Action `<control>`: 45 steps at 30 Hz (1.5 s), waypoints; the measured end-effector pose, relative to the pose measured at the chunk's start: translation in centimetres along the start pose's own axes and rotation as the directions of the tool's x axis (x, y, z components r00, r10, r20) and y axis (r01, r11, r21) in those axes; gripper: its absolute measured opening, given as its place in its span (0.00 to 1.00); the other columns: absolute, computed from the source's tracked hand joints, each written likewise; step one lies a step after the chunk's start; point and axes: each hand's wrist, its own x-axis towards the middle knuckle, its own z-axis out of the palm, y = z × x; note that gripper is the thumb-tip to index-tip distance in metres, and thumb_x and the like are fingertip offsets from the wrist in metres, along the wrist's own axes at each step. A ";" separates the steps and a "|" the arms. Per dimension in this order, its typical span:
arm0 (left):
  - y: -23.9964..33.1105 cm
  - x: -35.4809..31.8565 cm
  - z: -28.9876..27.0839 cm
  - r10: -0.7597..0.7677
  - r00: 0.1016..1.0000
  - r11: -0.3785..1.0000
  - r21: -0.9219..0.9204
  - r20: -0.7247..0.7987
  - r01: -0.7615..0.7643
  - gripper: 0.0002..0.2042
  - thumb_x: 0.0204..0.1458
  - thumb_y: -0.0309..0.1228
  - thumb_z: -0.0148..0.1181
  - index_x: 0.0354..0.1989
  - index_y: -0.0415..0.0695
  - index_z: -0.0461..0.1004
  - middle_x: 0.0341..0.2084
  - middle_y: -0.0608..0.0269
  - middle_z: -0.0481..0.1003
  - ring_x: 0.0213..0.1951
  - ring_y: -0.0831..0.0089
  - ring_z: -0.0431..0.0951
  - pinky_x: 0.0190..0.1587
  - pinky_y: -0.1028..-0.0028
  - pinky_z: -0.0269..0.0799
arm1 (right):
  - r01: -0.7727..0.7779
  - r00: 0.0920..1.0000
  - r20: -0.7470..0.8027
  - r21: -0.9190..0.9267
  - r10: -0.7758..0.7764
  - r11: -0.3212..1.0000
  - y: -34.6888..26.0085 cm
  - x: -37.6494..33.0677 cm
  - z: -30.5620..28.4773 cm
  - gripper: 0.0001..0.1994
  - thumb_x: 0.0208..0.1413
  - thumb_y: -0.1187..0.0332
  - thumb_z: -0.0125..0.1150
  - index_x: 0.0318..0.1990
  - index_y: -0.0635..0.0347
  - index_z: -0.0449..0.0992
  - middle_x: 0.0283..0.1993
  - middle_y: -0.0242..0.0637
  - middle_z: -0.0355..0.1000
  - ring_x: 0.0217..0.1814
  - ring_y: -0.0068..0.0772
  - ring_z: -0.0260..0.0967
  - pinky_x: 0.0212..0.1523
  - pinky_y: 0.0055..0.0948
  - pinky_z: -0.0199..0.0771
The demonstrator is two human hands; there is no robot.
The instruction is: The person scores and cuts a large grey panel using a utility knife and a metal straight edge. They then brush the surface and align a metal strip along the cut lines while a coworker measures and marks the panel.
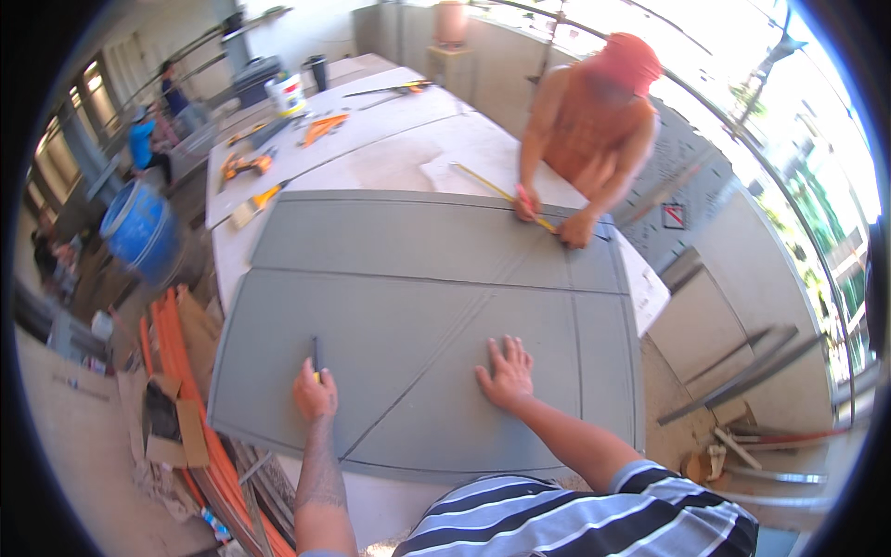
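1. The step in hand looks like marking out: the left hand (pixel 316 392) is closed around a thin dark pencil-like marker (pixel 315 356), its tip set on the grey board (pixel 418 306) at about 7 o'clock of the sheet.
2. The right hand (pixel 506 374) lies flat, fingers spread wide, palm down on the board at about 5 o'clock, holding nothing and pressing the sheet still.
3. The board fills the middle of the view on a pale work table (pixel 390 158). It is a large, flat, matte grey panel with rounded corners, already crossed by straight drawn lines, one of them a long diagonal.
4. At 1 o'clock a co-worker in an orange top leans over the far edge, both of the co-worker's hands (pixel 557 218) pinning a yellow tape measure (pixel 492 188) stretched along it.
5. Judging from this, the next stroke calls for a steady pencil and firm downward pressure from the flat hand so the panel does not slide.
6. Beyond, at 11 o'clock, orange-handled tools (pixel 246 165) and a white bucket (pixel 286 93) sit on the table; a blue barrel (pixel 139 227) stands at 9 o'clock, and orange conduit pipes (pixel 176 371) lie on the floor at 8 o'clock.
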 end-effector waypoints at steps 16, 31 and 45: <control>4.1 24.4 3.2 0.009 0.999 0.969 -0.248 0.041 0.001 0.27 0.59 0.42 0.65 0.61 0.36 0.76 0.53 0.39 0.78 0.58 0.45 0.78 0.62 0.56 0.74 | -0.014 1.000 0.018 -0.039 0.015 0.999 -0.4 1.0 0.6 0.38 0.60 0.48 0.64 0.76 0.51 0.64 0.82 0.52 0.49 0.87 0.58 0.38 0.81 0.60 0.39; 10.0 62.7 8.6 0.060 0.966 0.626 -0.763 0.253 0.161 0.55 0.55 0.57 0.71 0.80 0.38 0.46 0.67 0.48 0.67 0.63 0.57 0.73 0.63 0.60 0.74 | 0.004 0.999 0.045 -0.131 0.002 0.991 0.3 2.0 1.9 0.40 0.54 0.50 0.66 0.72 0.60 0.67 0.78 0.62 0.52 0.82 0.71 0.45 0.76 0.65 0.44; -6.3 68.7 15.4 -0.216 0.949 0.835 0.547 0.231 0.057 0.37 0.61 0.56 0.56 0.80 0.68 0.55 0.76 0.46 0.58 0.76 0.43 0.57 0.73 0.35 0.54 | 0.048 0.999 0.025 -0.172 -0.045 0.984 0.9 2.0 2.9 0.41 0.55 0.44 0.62 0.71 0.64 0.69 0.77 0.65 0.54 0.80 0.73 0.50 0.74 0.65 0.47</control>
